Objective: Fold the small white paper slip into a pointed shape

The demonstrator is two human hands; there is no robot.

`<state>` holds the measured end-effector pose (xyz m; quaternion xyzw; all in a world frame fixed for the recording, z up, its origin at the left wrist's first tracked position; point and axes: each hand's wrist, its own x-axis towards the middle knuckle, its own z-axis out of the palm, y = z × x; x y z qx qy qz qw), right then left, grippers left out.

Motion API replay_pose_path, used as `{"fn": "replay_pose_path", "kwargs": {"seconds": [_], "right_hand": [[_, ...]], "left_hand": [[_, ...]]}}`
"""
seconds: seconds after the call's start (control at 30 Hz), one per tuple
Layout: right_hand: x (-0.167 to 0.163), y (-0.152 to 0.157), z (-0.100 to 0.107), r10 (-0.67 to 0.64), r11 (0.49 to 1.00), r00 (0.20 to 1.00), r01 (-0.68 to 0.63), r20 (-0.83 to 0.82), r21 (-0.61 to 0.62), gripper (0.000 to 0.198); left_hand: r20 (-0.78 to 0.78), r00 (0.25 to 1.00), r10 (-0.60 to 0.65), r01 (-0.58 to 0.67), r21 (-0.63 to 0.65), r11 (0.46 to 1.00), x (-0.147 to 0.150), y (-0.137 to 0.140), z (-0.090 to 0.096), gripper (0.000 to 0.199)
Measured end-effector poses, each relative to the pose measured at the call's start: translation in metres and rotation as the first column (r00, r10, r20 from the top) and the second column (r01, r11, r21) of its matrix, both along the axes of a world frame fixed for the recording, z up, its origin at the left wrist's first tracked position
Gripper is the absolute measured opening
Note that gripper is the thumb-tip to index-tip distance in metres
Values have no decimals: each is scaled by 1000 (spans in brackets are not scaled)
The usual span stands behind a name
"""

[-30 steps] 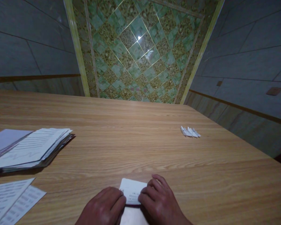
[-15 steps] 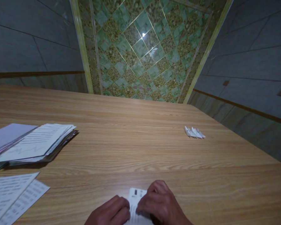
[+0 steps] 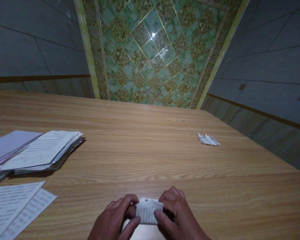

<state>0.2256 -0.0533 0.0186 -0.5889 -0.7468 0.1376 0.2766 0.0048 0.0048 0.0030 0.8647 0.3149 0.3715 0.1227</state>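
Note:
A small printed slip of paper (image 3: 148, 211), folded over on itself, is pinched between both hands at the near edge of the wooden table (image 3: 150, 146). My left hand (image 3: 113, 221) grips its left side with thumb and fingers. My right hand (image 3: 177, 215) grips its right side the same way. The lower part of the paper is hidden under my hands.
A stack of printed sheets and folders (image 3: 32, 155) lies at the left. Two loose printed sheets (image 3: 13, 208) lie at the near left. Several small folded white paper pieces (image 3: 208, 139) sit in a row at the far right. Beyond the table a tiled floor (image 3: 152, 53).
The slip lay flat under my fingers a second ago; now its top is folded toward me and both hands pinch it. The view shifted slightly.

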Motion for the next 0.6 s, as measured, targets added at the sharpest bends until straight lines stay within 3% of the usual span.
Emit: {"fn": "replay_pose_path", "kwargs": {"seconds": [0.2, 0.43, 0.6], "right_hand": [[-4, -1, -14, -185, 982, 983, 184, 4, 34, 24], [-6, -4, -11, -192, 981, 978, 195, 75, -24, 21], [-4, -5, -14, -193, 981, 979, 194, 71, -4, 21]], "left_hand": [[-71, 997, 25, -16, 122, 992, 2, 4, -4, 29], [-250, 966, -62, 115, 202, 972, 4, 1, 2, 40], [-224, 966, -131, 195, 296, 935, 9, 2, 6, 42]]}}
